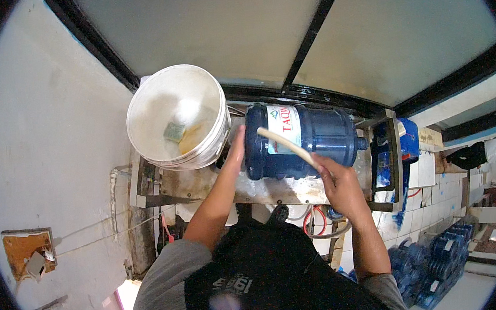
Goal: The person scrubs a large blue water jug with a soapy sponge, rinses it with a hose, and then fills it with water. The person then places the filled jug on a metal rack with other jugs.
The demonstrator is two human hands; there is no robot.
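A large blue plastic water jug (322,131) with a white label lies on its side on a worn, wet metal bench, its neck pointing right. My left hand (237,147) rests beside the jug's base end, fingers stretched out flat against it. Closed around one end of a pale, slightly curved stick (288,142), my right hand (336,184) is at the near side of the jug. The stick slants across the jug in front of its label; I cannot tell what tool it belongs to.
Left of the jug stands a white bucket (140,132) holding a green pad (174,131) and a yellowish piece. Frosted panels in black frames rise behind the bench. A blue container (409,141) stands at right; several blue jugs (440,262) are gathered on the floor. A red hose (308,226) hangs below.
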